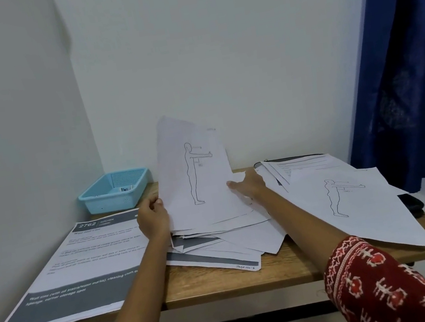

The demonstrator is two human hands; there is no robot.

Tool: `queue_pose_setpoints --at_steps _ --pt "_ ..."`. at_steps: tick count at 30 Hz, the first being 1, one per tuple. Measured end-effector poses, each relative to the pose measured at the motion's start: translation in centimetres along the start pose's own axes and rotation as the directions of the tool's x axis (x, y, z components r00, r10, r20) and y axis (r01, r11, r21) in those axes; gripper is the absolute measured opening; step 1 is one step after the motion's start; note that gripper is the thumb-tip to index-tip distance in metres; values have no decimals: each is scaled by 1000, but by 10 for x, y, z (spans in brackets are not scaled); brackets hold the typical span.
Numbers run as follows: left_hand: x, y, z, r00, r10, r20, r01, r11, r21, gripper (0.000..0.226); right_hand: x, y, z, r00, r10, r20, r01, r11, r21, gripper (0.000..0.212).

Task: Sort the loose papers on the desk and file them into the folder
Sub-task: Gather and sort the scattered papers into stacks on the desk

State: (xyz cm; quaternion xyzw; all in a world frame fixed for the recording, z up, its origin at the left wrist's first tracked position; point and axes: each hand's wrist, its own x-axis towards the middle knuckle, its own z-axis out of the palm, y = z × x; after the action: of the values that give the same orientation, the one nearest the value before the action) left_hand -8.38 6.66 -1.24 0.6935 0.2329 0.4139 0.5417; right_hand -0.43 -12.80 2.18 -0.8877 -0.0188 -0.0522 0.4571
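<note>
A loose heap of white papers (227,240) lies in the middle of the wooden desk (242,276). My left hand (153,218) grips the left edge of a few raised sheets (193,172); the front one shows a line drawing of a standing figure. My right hand (249,185) rests on the right edge of those sheets, fingers fairly straight. A printed sheet with grey bands (83,266) lies at the left. Another pile topped by a figure drawing (347,200) lies at the right, over a dark folder (290,159) whose far edge shows.
A light blue plastic basket (115,189) stands at the desk's back left corner against the wall. A blue curtain (410,71) hangs at the right. A black object (411,205) sits under the right pile near the desk's right edge.
</note>
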Motion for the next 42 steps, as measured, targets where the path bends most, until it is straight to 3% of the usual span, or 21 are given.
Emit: queue_pose_setpoints --at_steps 3,6,8,10,12,14,17,20,24,29,31,37,42 --pt "4 3 1 989 -123 77 137 967 -217 24 -4 -4 2 999 -40 19 35 973 228 66" --pt "5 3 3 974 -133 182 184 937 -298 20 -2 -18 -6 990 -110 -92 137 912 387 38" --pt "5 0 4 982 -68 177 105 972 -209 20 2 -25 -23 970 -132 -204 192 932 309 26" --pt "4 -7 4 987 31 159 -43 996 73 25 6 -22 -47 950 -135 -282 197 958 207 11" --pt "4 -14 4 976 62 209 -137 918 371 29 11 -7 -73 939 -81 -333 133 981 138 18" --pt "4 -20 4 959 23 283 -171 843 511 47 7 15 -100 929 -11 -369 43 996 79 13" --pt "4 -19 4 948 -2 320 -196 784 588 66 -11 49 -132 928 85 -362 -83 996 21 8" --pt "2 -17 4 943 2 334 -226 740 633 65 -33 79 -158 894 146 -423 -206 973 -100 3" --pt "0 -16 5 927 11 375 -259 740 620 59 -59 107 -175 876 172 -451 -358 858 -369 30" --pt "-1 -9 4 915 -11 403 -246 777 579 53 -70 99 -180 888 160 -431 -418 674 -609 60" --pt "-4 -8 3 926 4 377 -222 815 536 45 -68 89 -177 903 138 -408 -396 640 -659 65" --pt "-6 0 -3 954 73 290 -214 845 490 15 -59 58 -149 945 -35 -325 -185 761 -622 52" --pt "-7 14 -9 957 251 144 -290 827 482 24 -56 28 -112 943 -214 -254 35 826 -562 49"
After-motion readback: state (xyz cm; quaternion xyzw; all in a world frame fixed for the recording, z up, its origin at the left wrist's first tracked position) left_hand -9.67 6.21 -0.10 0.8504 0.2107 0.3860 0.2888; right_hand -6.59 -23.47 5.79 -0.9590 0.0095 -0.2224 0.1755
